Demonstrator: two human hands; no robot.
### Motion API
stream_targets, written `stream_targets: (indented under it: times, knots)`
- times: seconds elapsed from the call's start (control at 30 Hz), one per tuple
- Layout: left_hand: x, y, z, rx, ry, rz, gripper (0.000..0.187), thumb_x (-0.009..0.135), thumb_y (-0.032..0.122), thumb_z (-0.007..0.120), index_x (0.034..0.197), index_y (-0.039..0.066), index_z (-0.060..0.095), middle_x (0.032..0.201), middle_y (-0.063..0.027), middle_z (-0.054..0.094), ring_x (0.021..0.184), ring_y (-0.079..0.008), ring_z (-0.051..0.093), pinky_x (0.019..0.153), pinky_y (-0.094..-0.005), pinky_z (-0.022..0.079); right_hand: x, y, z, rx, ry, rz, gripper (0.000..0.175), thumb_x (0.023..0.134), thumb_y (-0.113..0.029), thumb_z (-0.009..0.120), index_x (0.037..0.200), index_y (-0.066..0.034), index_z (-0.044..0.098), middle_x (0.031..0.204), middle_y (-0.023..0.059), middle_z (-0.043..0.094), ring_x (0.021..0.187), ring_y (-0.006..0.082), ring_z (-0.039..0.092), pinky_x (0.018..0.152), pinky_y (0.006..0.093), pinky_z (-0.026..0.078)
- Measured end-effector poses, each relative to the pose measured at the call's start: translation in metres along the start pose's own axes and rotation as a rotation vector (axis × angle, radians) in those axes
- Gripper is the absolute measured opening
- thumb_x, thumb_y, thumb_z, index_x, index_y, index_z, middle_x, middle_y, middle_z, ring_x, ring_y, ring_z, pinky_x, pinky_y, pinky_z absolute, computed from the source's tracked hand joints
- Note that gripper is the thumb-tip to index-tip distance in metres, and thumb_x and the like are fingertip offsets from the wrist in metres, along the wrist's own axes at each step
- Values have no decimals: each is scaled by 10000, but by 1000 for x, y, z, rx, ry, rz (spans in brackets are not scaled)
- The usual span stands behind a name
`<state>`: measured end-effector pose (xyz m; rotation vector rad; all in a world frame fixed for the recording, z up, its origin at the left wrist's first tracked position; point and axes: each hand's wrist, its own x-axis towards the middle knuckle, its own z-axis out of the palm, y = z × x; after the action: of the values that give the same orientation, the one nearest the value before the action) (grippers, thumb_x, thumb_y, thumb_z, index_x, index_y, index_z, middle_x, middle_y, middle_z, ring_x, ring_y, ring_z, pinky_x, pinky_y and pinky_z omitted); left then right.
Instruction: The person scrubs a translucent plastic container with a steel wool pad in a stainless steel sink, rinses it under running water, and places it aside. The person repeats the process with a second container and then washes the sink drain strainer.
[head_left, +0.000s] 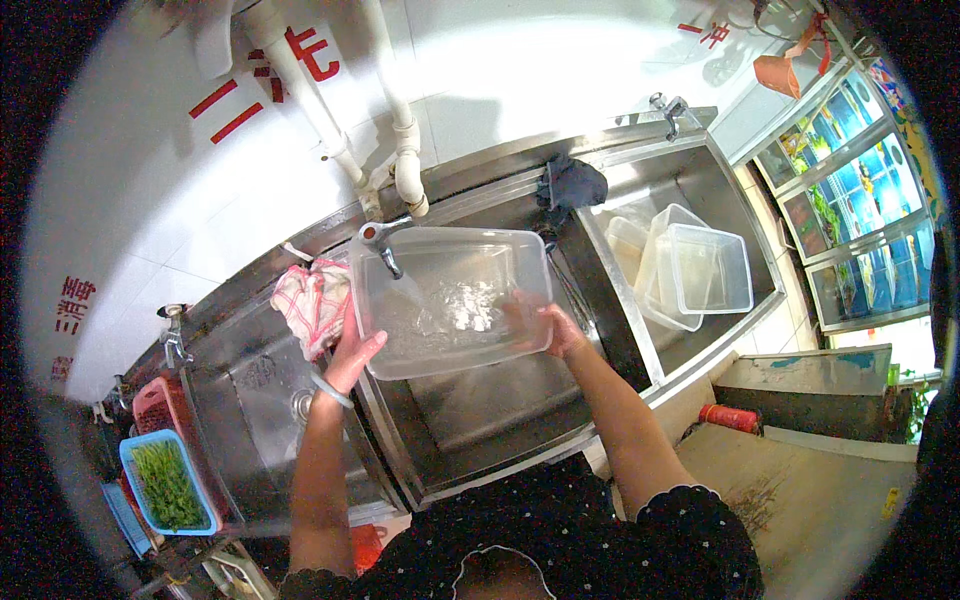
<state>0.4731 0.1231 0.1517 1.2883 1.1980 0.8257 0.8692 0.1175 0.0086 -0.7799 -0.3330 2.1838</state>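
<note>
A clear plastic tub (450, 360) is held between my two hands over the middle basin of a stainless steel sink (495, 409). Water runs into it from a chrome tap (386, 251), and light glints on the water inside. My left hand (352, 349), with a pale bangle at the wrist, grips the tub's left end, thumb at the rim. At the right end my right hand (559, 330) holds the wall, its fingers partly seen through the plastic. Close to my left hand, a red-and-white checked cloth (311, 300) hangs on the divider between basins.
Several clear plastic containers (712, 270) lie in the right basin. A dark cloth (574, 184) sits at the back ledge. Leafy greens (169, 484) fill a blue basket (129, 469) at far left. White pipes (409, 161) come down behind the tap. A glass-door display fridge (847, 195) stands right.
</note>
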Motion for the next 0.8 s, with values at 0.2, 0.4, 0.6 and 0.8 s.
stream_targets:
  times: [0.2, 0.4, 0.6, 0.8]
  knots:
    - [-22, -14, 41, -217, 299, 76, 926, 691, 29, 534, 1532, 115, 156, 1452, -96, 288, 1236, -243, 388, 1062, -385, 312, 33, 8, 21, -1203, 511, -17, 537, 921, -210, 576, 1410, -59, 415, 1414, 193, 459, 1293, 313, 463, 994, 437, 444]
    - [-21, -21, 60, 111, 416, 107, 920, 636, -16, 502, 1509, -7, 211, 1449, -181, 364, 1321, -284, 363, 1106, -357, 253, 68, 45, 61, -1868, 60, -718, 547, 957, -189, 471, 1436, 35, 331, 1524, 245, 273, 1426, 379, 256, 1161, 493, 229]
    - [-24, -25, 62, -240, 433, 34, 948, 617, -25, 484, 1529, 81, 246, 1195, -67, 479, 960, -164, 487, 837, -254, 444, 98, 60, 53, -1805, 480, -498, 552, 971, -279, 439, 1438, 7, 372, 1544, 185, 292, 1437, 399, 226, 1188, 476, 156]
    - [-23, -36, 75, -430, 547, 35, 960, 613, -16, 485, 1534, 126, 255, 1118, -22, 460, 872, -122, 443, 758, -214, 421, 83, 90, 101, -1979, 285, 406, 328, 925, -208, 452, 1084, -55, 695, 1147, 197, 662, 1045, 354, 648, 918, 490, 493]
